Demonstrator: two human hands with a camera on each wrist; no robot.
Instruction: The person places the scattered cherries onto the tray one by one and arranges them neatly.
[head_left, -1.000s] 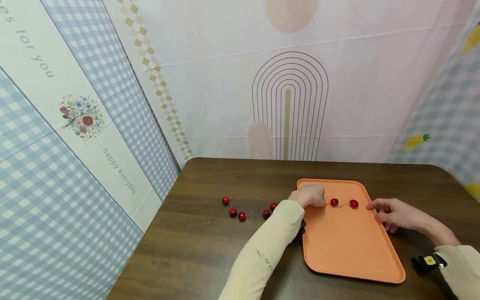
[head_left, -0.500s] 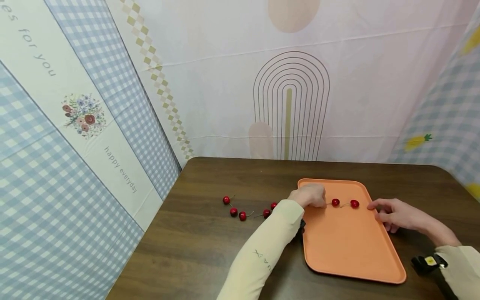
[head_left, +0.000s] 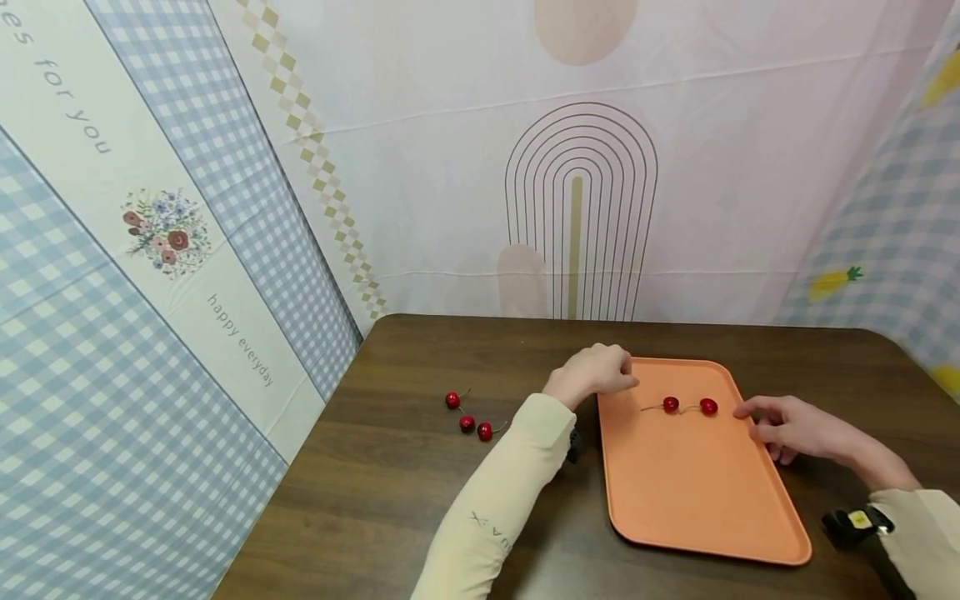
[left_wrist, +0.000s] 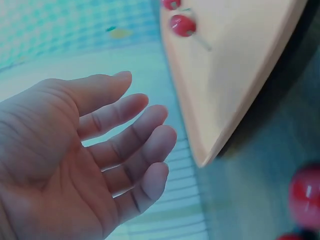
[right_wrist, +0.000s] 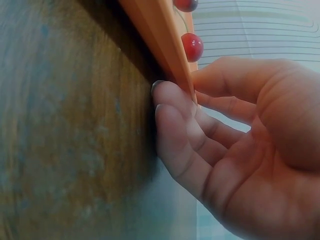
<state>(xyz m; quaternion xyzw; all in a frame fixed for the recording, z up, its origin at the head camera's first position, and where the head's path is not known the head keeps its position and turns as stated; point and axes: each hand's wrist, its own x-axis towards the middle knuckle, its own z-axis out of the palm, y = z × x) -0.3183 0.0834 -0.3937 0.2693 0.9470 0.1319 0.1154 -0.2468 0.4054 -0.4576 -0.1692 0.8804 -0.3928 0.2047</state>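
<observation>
Two red cherries (head_left: 689, 406) with stems lie on the orange tray (head_left: 705, 492), towards its far end. My left hand (head_left: 596, 371) is over the tray's far left corner in the head view. In the left wrist view its fingers (left_wrist: 152, 142) are loosely bent, apart from the thumb, and hold nothing. At the tray's right side, my right hand (head_left: 798, 429) grips the rim. The right wrist view has the thumb on the rim's upper side and the other fingers (right_wrist: 172, 125) against its outer side and underside.
Three more cherries (head_left: 467, 423) lie on the brown wooden table (head_left: 360, 500) left of the tray. Closer to the left arm, another cherry (left_wrist: 306, 197) shows in the left wrist view; the forearm hides that spot in the head view. A printed cloth (head_left: 442, 192) hangs behind the table.
My left hand has come away from the left cherry's stem, moving up and left over the tray. Its forearm now covers cherries seen beside it before. The right hand has stayed on the rim.
</observation>
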